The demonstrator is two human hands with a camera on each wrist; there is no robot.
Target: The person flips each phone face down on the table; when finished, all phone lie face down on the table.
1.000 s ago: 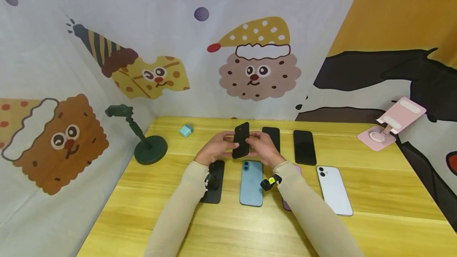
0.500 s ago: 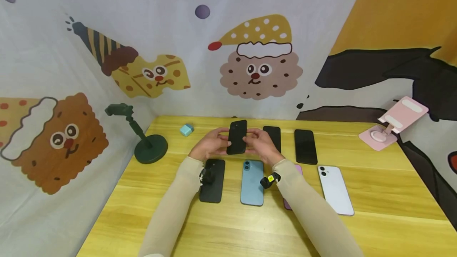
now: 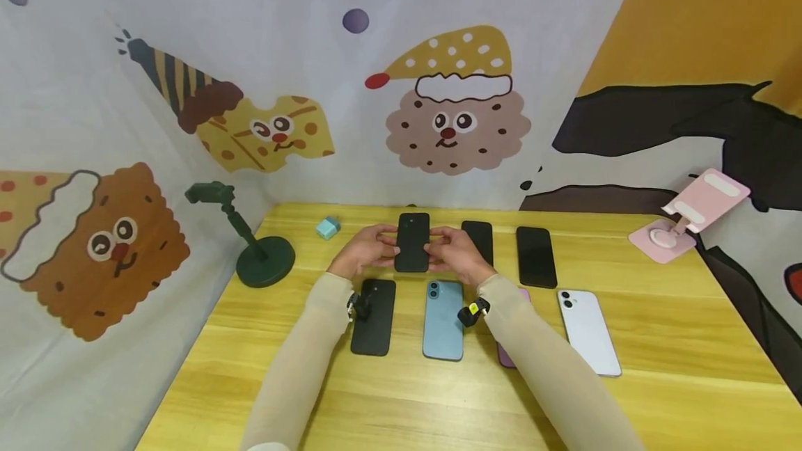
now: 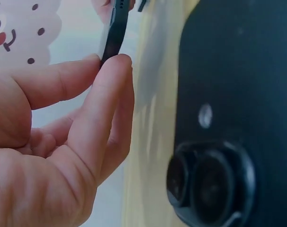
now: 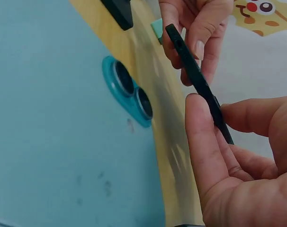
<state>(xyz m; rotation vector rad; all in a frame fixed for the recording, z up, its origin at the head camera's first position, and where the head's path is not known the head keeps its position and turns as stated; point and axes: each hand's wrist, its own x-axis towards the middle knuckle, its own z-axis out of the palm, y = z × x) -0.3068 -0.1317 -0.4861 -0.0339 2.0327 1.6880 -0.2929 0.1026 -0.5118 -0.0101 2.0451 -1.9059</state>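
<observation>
the dark phone (image 3: pixel 412 242) is raised above the surface (image 3: pixel 438 409), near its far side, with the left hand (image 3: pixel 366 249) pinching one long edge between thumb and fingers and the right hand (image 3: pixel 460 252) pinching the opposite one. it should handle as a fairly light, rigid slab, probably slick on its flat faces and breakable if dropped, so the long sides look the best place to take hold, fingertips off the face and lenses. counting up, seven phones are visible: the one held, plus six lying down, namely a black-backed phone (image 3: pixel 374 319), one blue phone (image 3: pixel 443 326), one purple phone (image 3: pixel 506 358) mostly hidden under the right sleeve (image 3: pixel 532 339), one white phone (image 3: pixel 590 334), and two at the back, a half-covered black phone (image 3: pixel 480 235) and a glossy black phone (image 3: pixel 536 257). there are two stands, a green stand (image 3: pixel 265 261) and a pink stand (image 3: pixel 704 202), and one small light-blue block (image 3: pixel 327 228).
</observation>
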